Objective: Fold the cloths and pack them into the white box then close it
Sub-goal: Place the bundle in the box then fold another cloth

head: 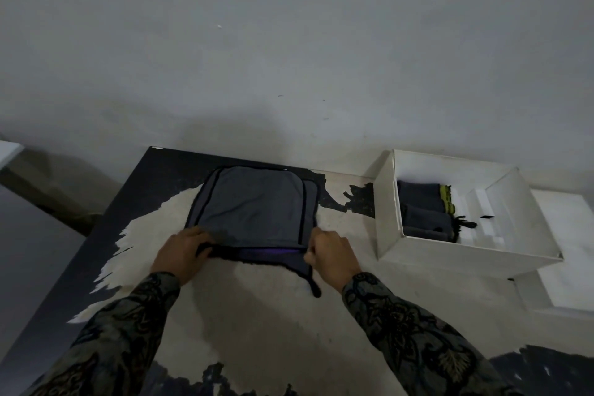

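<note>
Grey square cloth with black trim point(254, 202) lies flat on worn black-and-white tabletop point(257, 315), centre. Left hand point(183, 251) and right hand point(331, 254) pinch near edge corners, likely to fold evenly. Open white cardboard box point(392, 202) at 3 o'clock, folded dark cloths point(424, 209) inside.

Both hands, left point(183, 251) and right point(332, 254), gripping near edge of grey black-trimmed cloth point(254, 206) beside open white cardboard box point(390, 202).
</note>
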